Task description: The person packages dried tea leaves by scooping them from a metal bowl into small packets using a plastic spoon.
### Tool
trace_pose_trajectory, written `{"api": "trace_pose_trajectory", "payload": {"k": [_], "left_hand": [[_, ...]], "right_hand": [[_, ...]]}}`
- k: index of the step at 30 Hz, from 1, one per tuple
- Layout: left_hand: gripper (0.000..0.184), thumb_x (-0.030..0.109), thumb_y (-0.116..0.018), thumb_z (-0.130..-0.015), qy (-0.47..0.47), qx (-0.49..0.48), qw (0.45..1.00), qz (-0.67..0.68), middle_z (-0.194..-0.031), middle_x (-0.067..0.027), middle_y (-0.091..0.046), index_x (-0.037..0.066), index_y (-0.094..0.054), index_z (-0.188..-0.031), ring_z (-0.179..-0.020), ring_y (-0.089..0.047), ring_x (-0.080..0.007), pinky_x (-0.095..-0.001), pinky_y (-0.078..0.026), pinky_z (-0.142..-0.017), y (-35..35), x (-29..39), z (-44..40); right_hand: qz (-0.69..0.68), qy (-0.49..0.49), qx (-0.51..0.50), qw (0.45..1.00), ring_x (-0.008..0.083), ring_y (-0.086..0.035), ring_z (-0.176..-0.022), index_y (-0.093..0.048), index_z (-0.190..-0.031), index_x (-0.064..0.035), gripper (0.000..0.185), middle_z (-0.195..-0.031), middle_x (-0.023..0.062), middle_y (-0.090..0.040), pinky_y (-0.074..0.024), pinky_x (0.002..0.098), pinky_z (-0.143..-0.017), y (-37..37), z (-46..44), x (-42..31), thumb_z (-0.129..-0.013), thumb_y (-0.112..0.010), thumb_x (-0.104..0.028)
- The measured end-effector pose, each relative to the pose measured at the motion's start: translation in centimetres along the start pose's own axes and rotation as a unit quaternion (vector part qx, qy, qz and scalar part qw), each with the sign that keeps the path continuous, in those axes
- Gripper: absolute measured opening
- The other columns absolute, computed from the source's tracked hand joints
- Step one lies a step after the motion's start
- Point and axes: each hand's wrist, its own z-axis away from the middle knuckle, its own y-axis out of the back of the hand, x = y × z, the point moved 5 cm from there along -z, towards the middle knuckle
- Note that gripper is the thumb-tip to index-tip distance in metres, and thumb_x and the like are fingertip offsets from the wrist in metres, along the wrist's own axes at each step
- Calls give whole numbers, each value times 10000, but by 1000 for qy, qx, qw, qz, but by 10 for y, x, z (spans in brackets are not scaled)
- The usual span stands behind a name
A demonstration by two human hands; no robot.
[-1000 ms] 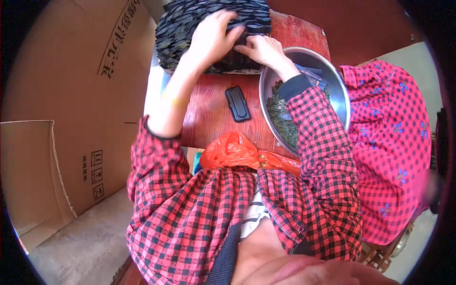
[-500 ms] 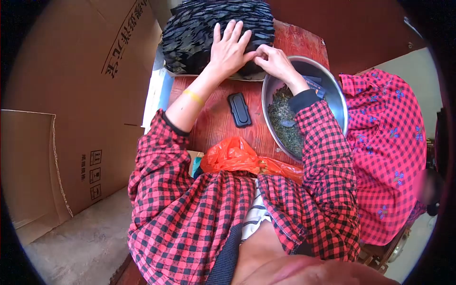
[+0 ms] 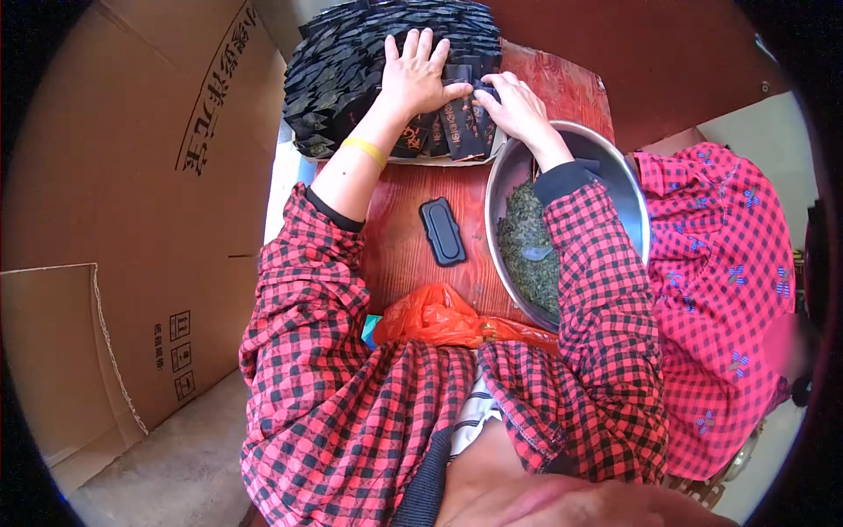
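Note:
Many black printed packets (image 3: 338,83) stand tightly packed in a shallow tray with a pale rim (image 3: 439,162). My left hand (image 3: 415,77) lies on top of them, fingers spread and palm down. Beside its thumb, my right hand (image 3: 520,110) has thumb and forefinger around the edge of a black packet (image 3: 465,81) at the right end; the grip is partly hidden. Several packets at the front lean over, showing orange print. Under my right forearm sits a steel basin (image 3: 645,220) of dry green leaf bits (image 3: 524,215), with a small clear plastic piece (image 3: 536,253) on them.
A black oblong case (image 3: 443,233) lies on the red wooden table (image 3: 399,206). Nearer my body is an orange-red plastic bag (image 3: 430,316). A large cardboard box (image 3: 97,176) stands on the left. Pink checked fabric (image 3: 729,299) bulges at the right, close to the basin.
My right hand's fingertips have moved apart from their pinch and shifted slightly right. Front packets now show their printed faces. My left hand remains spread on the packets; the whole view has shifted a little.

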Motion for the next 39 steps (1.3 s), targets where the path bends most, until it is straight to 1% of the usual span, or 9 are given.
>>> {"api": "trace_pose_trajectory", "payload": {"k": [9,12,15,19,21,23,26,32,39], "left_hand": [[761,667,-519,-850,-24,81,992,92,-1381,-167,-512,50,-559,-1293,-1313,-433,-313,-518,-279,-1095,19,-1,6],[737,651,-529,-856,-46,104,988,103,-1366,-156,-522,54,-562,-1287,-1300,-443,-316,-529,-264,-1106,33,10,9],[656,565,-609,-851,-73,102,990,68,-1346,-151,-534,70,-560,-1278,-1290,-457,-311,-558,-259,-1099,48,31,11],[480,361,-721,-796,-121,162,965,168,-1206,-126,-610,58,-618,-1154,-1143,-553,-305,-498,-364,-1015,94,83,7],[391,240,-727,-780,-183,157,925,292,-1068,-146,-649,44,-622,-1101,-934,-614,-345,-445,-481,-827,109,119,14],[407,229,-719,-778,-171,-85,915,355,-1058,-178,-652,27,-609,-1114,-1001,-623,-360,-413,-496,-881,106,160,23],[639,280,-744,-760,-239,-170,911,291,-1296,-188,-554,24,-490,-1288,-1215,-524,-353,-434,-424,-1011,86,200,54],[659,244,-743,-731,-223,-46,946,232,-1335,-175,-509,40,-468,-1294,-1299,-445,-332,-524,-339,-1060,66,212,65],[445,236,-679,-758,-185,-113,929,298,-1051,-163,-666,62,-568,-1152,-1003,-642,-318,-485,-445,-964,73,192,60]], "right_hand": [[-76,41,98,991,290,-614,-1094,-573,-1249,-92,400,-1173,135,-635,-478,385,-923,61,46,22,-941,-573,-347],[-136,-5,-40,990,185,-644,-853,-642,-1119,-65,287,-900,105,-684,-499,342,-787,87,88,53,-936,-580,-278],[-47,-63,-142,987,261,-666,-830,-661,-1008,-48,257,-839,107,-692,-509,388,-783,80,136,81,-886,-594,-264],[124,-36,-74,989,280,-483,-1241,-539,-1263,-125,498,-1313,101,-526,-429,452,-990,69,171,86,-797,-672,-242],[136,-32,-44,989,307,-498,-1219,-517,-1273,-107,536,-1279,125,-539,-423,471,-990,47,182,95,-777,-690,-216],[129,-48,-91,986,313,-487,-1234,-512,-1271,-98,548,-1305,135,-526,-419,471,-990,40,185,94,-764,-700,-189],[134,-48,-43,989,292,-532,-1174,-497,-1295,-101,585,-1231,119,-573,-425,462,-957,47,187,93,-757,-706,-195],[-114,-104,-12,988,378,-634,-1013,-572,-1222,-55,458,-1099,180,-670,-488,441,-888,66,185,72,-799,-635,-218],[-417,-56,-24,907,137,-631,-953,-642,-1146,-21,328,-1026,50,-689,-500,311,-859,49,178,76,-867,-695,-184]]}}
